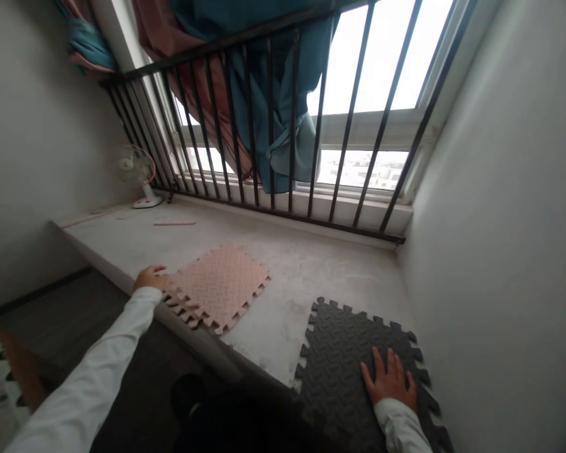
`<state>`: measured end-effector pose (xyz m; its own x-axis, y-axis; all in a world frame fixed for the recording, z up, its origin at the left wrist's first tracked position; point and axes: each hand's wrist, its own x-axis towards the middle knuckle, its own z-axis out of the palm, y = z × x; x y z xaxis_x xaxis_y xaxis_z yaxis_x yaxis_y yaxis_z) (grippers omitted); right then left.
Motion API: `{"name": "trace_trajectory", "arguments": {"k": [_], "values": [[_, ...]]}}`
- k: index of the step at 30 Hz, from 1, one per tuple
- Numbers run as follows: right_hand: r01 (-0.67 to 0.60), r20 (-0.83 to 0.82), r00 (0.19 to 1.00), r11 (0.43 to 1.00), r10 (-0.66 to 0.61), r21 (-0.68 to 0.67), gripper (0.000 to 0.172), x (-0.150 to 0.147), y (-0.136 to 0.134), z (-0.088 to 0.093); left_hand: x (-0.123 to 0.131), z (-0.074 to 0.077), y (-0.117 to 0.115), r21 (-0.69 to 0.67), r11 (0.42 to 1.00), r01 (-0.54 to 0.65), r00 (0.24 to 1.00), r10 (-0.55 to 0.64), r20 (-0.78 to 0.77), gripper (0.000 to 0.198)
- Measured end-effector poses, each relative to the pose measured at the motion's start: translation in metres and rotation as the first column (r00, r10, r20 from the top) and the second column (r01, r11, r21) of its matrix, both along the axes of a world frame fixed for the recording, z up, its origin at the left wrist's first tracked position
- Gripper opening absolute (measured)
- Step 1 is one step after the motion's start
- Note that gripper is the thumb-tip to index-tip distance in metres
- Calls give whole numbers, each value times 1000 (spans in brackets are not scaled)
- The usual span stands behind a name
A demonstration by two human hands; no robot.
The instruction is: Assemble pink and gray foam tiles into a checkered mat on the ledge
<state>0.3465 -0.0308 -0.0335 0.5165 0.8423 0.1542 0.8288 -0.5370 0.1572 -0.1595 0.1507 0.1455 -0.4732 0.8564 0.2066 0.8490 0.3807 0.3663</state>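
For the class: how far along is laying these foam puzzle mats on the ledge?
Done: a pink foam puzzle mat lies flat on the concrete ledge. In hand: the right hand presses on a dark grey foam mat, and the left hand is at the pink mat's edge. Left: the two mats lie apart, their toothed edges unjoined, with concrete showing between them.

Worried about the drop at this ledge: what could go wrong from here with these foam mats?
The pink foam mat lies with its toothed side at the lip of the concrete ledge, so it might slip over, next to the left hand. The dark grey foam mat, under the right hand, also reaches the edge and could shift if pressed unevenly. The ledge looks dusty, which may give both mats little hold.
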Motion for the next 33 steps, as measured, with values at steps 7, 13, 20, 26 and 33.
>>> {"name": "trace_trajectory", "arguments": {"k": [7, 13, 20, 26, 33], "values": [[1, -34, 999, 1000, -2, -23, 59, 1, 2, 4, 86, -107, -70, -282, 863, 420, 892, -450, -48, 29], [-13, -53, 999, 1000, 13, -11, 59, 4, 2, 0, 118, -119, -73, -450, 827, 337, 863, -462, -203, 34], [-25, 1, 1000, 1000, 25, 3, 59, 5, 2, -5, 74, -102, -52, -402, 878, 260, 868, -395, -300, 27], [-22, -11, 1000, 1000, 22, -6, 59, 5, 2, -2, 53, -105, -46, -477, 855, 202, 883, -370, -289, 27], [-1, -14, 1000, 999, 0, -40, 58, 3, 2, 4, 69, -108, -36, -456, 877, 152, 910, -304, -281, 30]]}}
